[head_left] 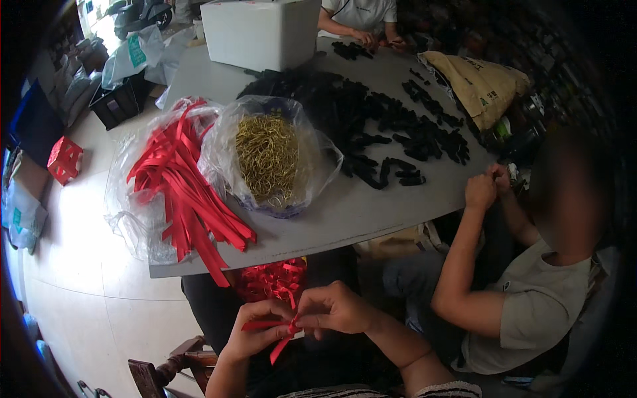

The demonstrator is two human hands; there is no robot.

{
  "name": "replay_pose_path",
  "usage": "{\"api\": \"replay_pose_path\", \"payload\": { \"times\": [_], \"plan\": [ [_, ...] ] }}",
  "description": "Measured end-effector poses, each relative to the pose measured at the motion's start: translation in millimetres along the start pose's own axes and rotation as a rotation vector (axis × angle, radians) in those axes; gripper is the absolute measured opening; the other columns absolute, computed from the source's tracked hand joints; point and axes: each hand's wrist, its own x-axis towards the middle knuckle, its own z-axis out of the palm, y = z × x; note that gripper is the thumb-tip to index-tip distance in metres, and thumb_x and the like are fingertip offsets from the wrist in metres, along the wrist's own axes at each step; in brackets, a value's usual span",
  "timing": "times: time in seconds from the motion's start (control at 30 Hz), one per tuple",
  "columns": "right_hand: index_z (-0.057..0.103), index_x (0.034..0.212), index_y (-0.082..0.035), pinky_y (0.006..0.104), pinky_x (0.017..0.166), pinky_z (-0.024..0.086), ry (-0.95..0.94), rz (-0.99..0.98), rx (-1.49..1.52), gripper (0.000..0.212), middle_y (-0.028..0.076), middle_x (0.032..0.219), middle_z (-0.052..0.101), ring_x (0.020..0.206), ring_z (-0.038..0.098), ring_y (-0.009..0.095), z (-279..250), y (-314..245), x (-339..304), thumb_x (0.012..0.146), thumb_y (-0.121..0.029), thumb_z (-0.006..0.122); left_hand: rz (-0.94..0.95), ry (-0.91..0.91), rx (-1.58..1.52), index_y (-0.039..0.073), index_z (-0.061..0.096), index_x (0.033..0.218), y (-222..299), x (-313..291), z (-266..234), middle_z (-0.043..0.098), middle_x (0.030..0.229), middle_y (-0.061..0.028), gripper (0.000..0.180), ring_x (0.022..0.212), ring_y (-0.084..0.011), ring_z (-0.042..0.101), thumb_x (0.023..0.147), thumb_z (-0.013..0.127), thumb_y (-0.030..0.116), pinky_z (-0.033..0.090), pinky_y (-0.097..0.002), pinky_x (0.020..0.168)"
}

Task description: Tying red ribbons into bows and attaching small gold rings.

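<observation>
Over my lap, my left hand (255, 330) pinches a short red ribbon (281, 348) between thumb and fingertips. My right hand (337, 308) grips the same ribbon from the other side, close to a knot or fold in its middle. One end hangs down below the fingers and another points left. Whether a metal piece is in the knot is too small to tell. Just beyond my hands, under the table edge, lies a heap of red ribbon pieces (269, 277) with gold-coloured bits among them.
On the grey table (318, 229) lie long red ribbons (189, 179) on clear plastic, a plastic-lined bowl of gold wire hooks (267, 156), and many black pieces (371, 123). A white foam box (262, 33) stands behind. Co-workers sit at right and far side. A wooden chair (176, 361) is at lower left.
</observation>
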Motion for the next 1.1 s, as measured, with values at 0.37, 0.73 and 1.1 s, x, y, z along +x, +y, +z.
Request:
{"api": "replay_pose_path", "payload": {
  "times": [0.37, 0.73, 1.1],
  "plan": [
    [0.059, 0.079, -0.001, 0.0228, 0.053, 0.044, 0.267, -0.415, -0.336, 0.009, 0.006, 0.069, 0.061, 0.061, 0.059, 0.011, 21.3, 8.1, -3.0, 0.079, -0.003, 0.067, 0.049, 0.347, -0.108, -0.002, 0.056, 0.091, 7.7, 0.5, 18.5, 0.059, 0.086, -0.0049, 0.020, 0.082, -0.0102, 0.057, 0.075, 0.069, -0.003, 0.048, -0.0244, 0.075],
    [0.061, 0.079, -0.001, 0.0255, 0.057, 0.047, 0.407, -0.441, -0.360, 0.009, 0.009, 0.073, 0.062, 0.066, 0.062, 0.015, 30.6, -4.1, -5.3, 0.077, -0.004, 0.069, 0.227, 0.238, 0.343, -0.002, 0.064, 0.078, -3.8, -5.2, 6.6, 0.064, 0.077, -0.0077, 0.017, 0.067, -0.0134, 0.058, 0.065, 0.074, 0.000, 0.046, -0.0247, 0.062],
    [0.063, 0.081, 0.000, 0.0249, 0.058, 0.047, 0.473, -0.420, -0.290, 0.011, 0.007, 0.078, 0.061, 0.070, 0.061, 0.016, 20.7, 12.0, -15.5, 0.078, -0.008, 0.071, 0.276, 0.379, 0.354, -0.001, 0.068, 0.079, 5.9, -15.4, 11.7, 0.064, 0.075, -0.0098, 0.018, 0.071, -0.0193, 0.061, 0.062, 0.073, 0.000, 0.048, -0.0263, 0.067]
  ]
}}
